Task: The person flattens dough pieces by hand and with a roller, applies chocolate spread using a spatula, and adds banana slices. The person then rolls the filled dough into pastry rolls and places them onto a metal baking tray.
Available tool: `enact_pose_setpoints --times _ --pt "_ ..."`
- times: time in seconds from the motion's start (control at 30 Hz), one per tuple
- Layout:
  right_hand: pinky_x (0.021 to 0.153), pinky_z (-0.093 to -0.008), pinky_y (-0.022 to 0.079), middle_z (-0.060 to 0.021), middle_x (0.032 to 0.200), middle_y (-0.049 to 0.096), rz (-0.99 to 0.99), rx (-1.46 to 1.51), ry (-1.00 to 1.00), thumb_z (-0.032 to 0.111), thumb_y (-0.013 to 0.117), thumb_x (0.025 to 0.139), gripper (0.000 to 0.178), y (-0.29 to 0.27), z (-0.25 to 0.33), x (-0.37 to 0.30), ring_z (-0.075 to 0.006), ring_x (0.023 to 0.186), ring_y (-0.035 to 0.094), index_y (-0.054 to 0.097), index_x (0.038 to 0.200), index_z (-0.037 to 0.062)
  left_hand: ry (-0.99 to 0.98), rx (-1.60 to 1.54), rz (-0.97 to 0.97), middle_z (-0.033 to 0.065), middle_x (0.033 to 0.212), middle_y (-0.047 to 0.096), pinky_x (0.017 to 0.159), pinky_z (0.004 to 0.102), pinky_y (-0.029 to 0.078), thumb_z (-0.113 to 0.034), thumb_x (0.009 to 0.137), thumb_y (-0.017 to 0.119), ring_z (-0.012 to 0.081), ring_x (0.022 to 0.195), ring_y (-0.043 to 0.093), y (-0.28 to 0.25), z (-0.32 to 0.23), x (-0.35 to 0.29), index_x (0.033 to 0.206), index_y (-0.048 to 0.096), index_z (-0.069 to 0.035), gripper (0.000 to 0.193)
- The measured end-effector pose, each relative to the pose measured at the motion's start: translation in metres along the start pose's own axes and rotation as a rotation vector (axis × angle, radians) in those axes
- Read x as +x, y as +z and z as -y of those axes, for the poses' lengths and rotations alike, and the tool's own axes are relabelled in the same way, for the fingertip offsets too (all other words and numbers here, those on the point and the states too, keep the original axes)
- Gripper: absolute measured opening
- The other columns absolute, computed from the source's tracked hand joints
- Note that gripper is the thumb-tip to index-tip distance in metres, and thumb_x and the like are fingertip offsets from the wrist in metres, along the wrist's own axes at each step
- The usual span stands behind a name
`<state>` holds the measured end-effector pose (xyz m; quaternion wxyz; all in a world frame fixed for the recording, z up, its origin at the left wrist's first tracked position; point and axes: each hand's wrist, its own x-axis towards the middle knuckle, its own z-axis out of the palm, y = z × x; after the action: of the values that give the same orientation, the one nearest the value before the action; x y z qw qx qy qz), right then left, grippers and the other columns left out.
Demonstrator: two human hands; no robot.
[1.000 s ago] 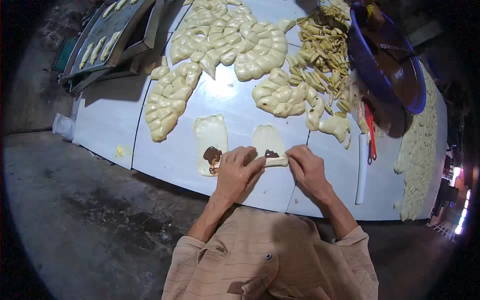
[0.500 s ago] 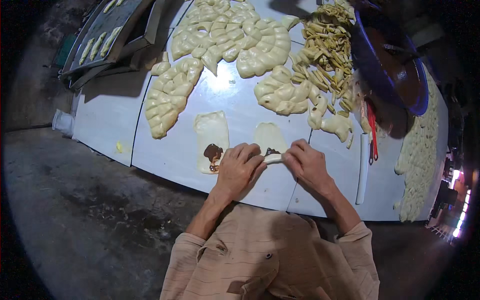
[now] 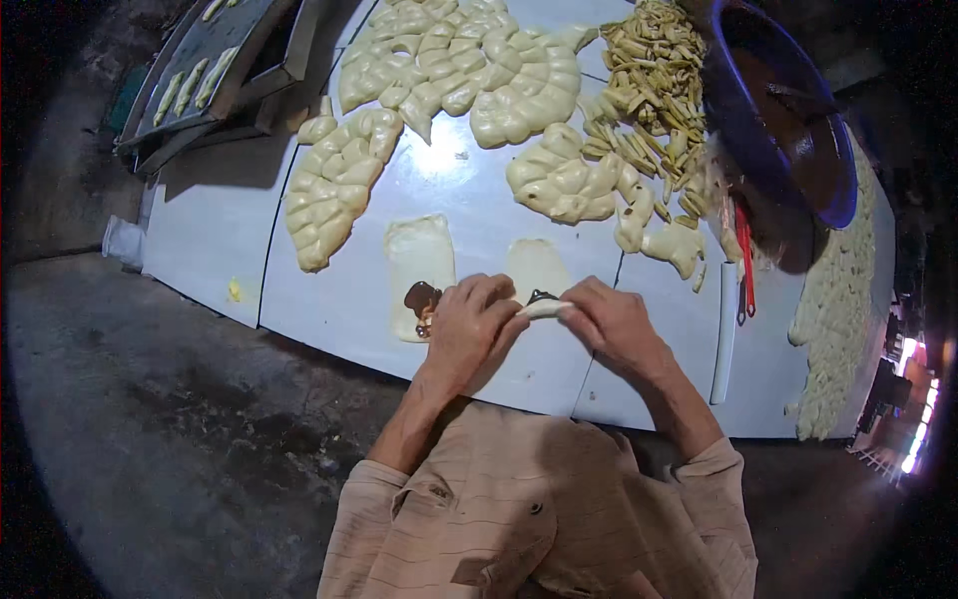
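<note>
My left hand and my right hand pinch the two ends of the near, folded-over edge of a flat dough piece. Dark brown filling shows just beyond the fold, partly covered by it. Beside my left hand lies a second flat dough strip, with a dark blob of filling and some paler bits on its near end. My left fingers hide part of that strip's right edge.
Portioned dough lumps spread over the far table, with another cluster at left. Sliced pale pieces are heaped near a blue basin of brown filling. A white rod, red-handled tool and metal trays lie around.
The near edge of the dough, between my fingers, has been lifted slightly and folded a little further toward the filling. Both hands stay in nearly the same place.
</note>
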<state>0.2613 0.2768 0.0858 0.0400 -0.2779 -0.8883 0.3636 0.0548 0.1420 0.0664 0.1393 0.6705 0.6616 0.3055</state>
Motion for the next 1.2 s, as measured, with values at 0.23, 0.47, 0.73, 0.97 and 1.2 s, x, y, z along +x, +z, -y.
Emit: enact_pose_setpoints --times 0.23,0.47,0.73,0.97,1.2 --pt "0.074 -0.0441 0.055 -0.0113 0.097 0.066 -0.136 0.040 0.273 0.025 0.062 0.097 0.022 0.005 0.005 0.008 -0.0318 0.082 0.069 0.070 0.104 0.0060 -0.291 -0.030 -0.117 0.0096 0.109 0.068 0.090 0.0427 0.050 -0.021 0.084 0.078 0.0300 0.107 0.062 0.001 0.001 0.002 0.100 0.074 -0.007 0.021" --pt "0.068 -0.0384 0.057 -0.0076 0.099 0.066 -0.268 -0.182 -0.035 0.020 0.066 0.096 0.014 0.020 -0.010 0.001 -0.0265 0.080 0.070 0.068 0.104 0.0091 -0.110 0.060 -0.053 0.0043 0.102 0.066 0.079 0.0408 0.046 -0.012 0.084 0.074 0.0250 0.097 0.063 0.002 -0.003 0.001 0.105 0.072 -0.013 0.021" --pt "0.078 -0.0398 0.057 -0.0102 0.110 0.070 -0.394 -0.179 -0.139 0.024 0.067 0.095 0.029 0.006 -0.012 0.010 -0.0301 0.091 0.069 0.068 0.120 0.0080 -0.027 0.189 -0.029 0.0077 0.129 0.063 0.098 0.0451 0.043 -0.021 0.086 0.075 0.0272 0.118 0.058 -0.001 0.008 0.001 0.131 0.065 -0.012 0.046" --pt "0.115 -0.0554 0.031 -0.0150 0.151 0.051 -0.097 -0.515 -0.213 0.064 0.052 0.094 0.076 0.007 -0.027 0.025 -0.0352 0.140 0.044 0.053 0.145 0.0078 -0.077 0.339 0.270 0.0142 0.160 0.039 0.118 0.0726 0.011 -0.065 0.091 0.057 0.0358 0.152 0.028 0.006 0.013 0.024 0.154 0.039 -0.003 0.090" --pt "0.117 -0.0575 0.027 -0.0148 0.154 0.048 -0.077 -0.443 -0.220 0.068 0.057 0.089 0.080 -0.004 -0.015 0.040 -0.0362 0.143 0.040 0.052 0.146 0.0109 -0.088 0.370 0.296 0.0210 0.162 0.034 0.116 0.0745 0.012 -0.071 0.090 0.053 0.0406 0.153 0.024 0.003 0.011 0.029 0.156 0.035 -0.002 0.097"
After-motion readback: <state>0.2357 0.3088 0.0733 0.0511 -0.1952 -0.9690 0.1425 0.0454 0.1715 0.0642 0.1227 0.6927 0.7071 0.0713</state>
